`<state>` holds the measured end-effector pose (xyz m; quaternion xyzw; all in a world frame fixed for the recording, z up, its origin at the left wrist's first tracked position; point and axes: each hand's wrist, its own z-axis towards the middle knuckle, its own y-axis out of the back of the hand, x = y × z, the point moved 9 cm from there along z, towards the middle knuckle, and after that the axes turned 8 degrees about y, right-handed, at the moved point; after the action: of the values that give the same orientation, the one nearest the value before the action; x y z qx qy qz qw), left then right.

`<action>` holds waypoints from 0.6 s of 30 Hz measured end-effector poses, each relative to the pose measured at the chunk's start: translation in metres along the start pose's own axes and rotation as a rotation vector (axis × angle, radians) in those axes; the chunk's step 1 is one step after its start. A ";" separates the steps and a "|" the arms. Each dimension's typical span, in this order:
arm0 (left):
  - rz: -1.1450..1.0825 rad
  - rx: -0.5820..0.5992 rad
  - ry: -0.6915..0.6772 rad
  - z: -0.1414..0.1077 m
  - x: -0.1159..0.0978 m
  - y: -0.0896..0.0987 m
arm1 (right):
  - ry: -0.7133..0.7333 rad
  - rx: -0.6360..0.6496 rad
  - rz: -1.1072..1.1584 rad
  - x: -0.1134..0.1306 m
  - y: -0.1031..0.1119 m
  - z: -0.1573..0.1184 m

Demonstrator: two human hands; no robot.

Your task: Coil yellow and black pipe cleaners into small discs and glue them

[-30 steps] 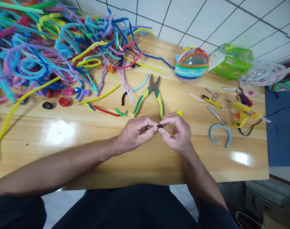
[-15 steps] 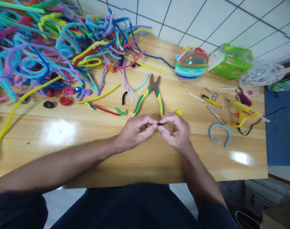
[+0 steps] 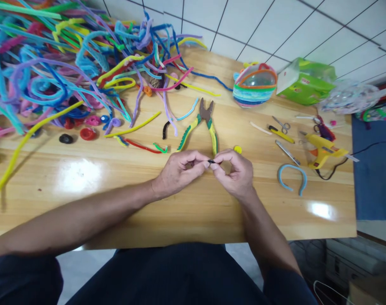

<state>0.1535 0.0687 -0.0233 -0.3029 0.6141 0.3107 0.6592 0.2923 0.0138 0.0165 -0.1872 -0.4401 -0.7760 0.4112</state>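
Between the fingertips of both hands is a short black piece of pipe cleaner, mostly covered by the fingers. My left hand pinches its left end with thumb and forefinger. The right end is pinched the same way by my right hand. Just beyond the hands lie pliers with yellow-green handles and spread jaws. A small yellow disc rests by my right knuckles. Left of the pliers are a short black pipe cleaner and a red one beside a bent green one.
A big tangle of coloured pipe cleaners fills the table's back left. A striped basket-like craft piece and a green packet stand at the back. On the right lie a yellow glue gun, small scissors, cutters and a curved blue pipe cleaner.
Both hands keep their pinch on the black piece and have shifted very slightly, with small finger movements. The things on the table lie as before.
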 end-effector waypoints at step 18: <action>-0.219 0.086 0.244 0.004 0.020 -0.004 | -0.076 0.041 -0.026 -0.007 0.000 -0.002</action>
<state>0.1606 0.0704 -0.0431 -0.3748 0.6656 0.1713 0.6222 0.2961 0.0155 0.0111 -0.2024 -0.4736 -0.7646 0.3876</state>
